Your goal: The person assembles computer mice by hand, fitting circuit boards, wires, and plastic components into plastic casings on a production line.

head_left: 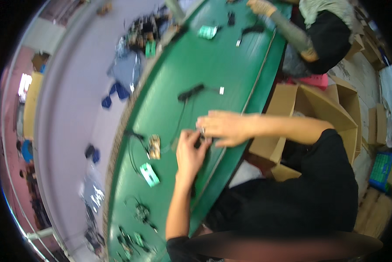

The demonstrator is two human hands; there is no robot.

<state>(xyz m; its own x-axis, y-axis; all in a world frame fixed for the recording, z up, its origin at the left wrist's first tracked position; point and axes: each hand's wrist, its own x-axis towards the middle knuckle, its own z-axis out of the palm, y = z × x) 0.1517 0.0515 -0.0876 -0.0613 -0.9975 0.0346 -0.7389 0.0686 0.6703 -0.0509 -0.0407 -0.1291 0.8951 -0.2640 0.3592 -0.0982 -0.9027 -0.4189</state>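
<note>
Over the long green desk [161, 105], the bare left hand [189, 152] pinches a small dark piece [202, 138] between bent fingers; the bare right hand [226, 127] spreads beside it, its grip blurred, impossible to tell.

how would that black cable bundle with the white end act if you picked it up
The black cable bundle would probably flop, since its thin leads trail loosely over the green surface. Its white end would likely dangle, sitting out on one such lead. It looks light, being small and slim.
</note>
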